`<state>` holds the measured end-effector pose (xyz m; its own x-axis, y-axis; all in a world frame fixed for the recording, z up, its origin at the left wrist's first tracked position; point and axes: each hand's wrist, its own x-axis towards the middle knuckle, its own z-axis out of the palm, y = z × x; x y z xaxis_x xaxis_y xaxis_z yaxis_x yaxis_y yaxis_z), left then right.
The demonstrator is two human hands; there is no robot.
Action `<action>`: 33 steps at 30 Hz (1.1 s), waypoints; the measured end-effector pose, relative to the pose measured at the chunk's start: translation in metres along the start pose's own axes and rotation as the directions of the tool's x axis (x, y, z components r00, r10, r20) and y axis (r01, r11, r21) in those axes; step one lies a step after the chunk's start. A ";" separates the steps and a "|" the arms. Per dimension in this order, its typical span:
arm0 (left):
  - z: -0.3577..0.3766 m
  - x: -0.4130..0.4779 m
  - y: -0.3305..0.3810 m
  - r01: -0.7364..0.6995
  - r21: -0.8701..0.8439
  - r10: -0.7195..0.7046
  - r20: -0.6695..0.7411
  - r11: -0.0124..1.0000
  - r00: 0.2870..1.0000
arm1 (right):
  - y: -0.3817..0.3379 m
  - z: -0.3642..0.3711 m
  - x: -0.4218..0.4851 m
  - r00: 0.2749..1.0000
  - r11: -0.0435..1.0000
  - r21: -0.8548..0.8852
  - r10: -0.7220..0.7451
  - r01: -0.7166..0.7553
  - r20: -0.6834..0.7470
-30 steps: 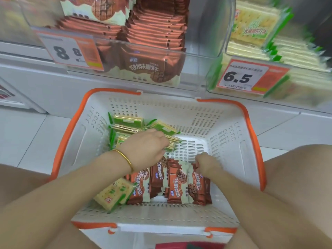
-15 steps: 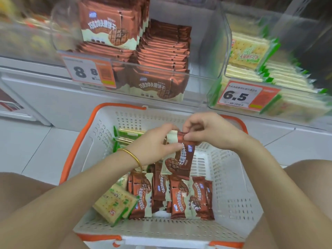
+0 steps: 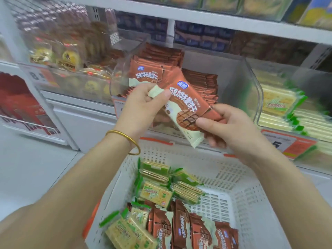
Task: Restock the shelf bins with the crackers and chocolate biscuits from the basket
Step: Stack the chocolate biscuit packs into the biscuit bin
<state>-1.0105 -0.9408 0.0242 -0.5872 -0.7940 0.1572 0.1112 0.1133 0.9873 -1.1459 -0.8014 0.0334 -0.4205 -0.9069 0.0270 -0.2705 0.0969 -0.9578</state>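
Note:
Both hands hold one brown chocolate biscuit pack [image 3: 185, 103] in front of the clear chocolate biscuit bin [image 3: 239, 83]. My left hand [image 3: 143, 105] pinches its upper left end; my right hand [image 3: 226, 124] grips its lower right end. The pack lies tilted, above the white basket [image 3: 239, 178] with orange rim. Inside the basket lie several green-and-yellow cracker packs [image 3: 156, 193] and several brown chocolate biscuit packs [image 3: 181, 227]. The cracker bin [image 3: 283, 108] stands to the right of the chocolate bin.
A bin of round yellow-labelled snacks [image 3: 70, 58] stands left of the chocolate bin. Dark packets fill the shelf above [image 3: 197, 36]. Orange price tags [image 3: 291, 144] hang on the bin fronts. A red display [image 3: 19, 105] sits low at the left above the white floor.
Both hands have lifted the chocolate biscuit pack from just above the basket up to the front of the chocolate bin. My view has tilted upward, showing more shelves.

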 end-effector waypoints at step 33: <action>-0.024 -0.005 -0.033 -0.358 0.881 0.433 0.204 0.309 0.878 | -0.020 0.038 0.119 0.910 0.879 -0.465 -0.275 0.108 -0.308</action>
<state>-0.9917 -0.9547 -0.0099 -0.6309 -0.5259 0.5704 -0.4622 0.8453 0.2682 -1.1574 -0.9264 0.0452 -0.5756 -0.7259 0.3766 -0.6858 0.1777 -0.7057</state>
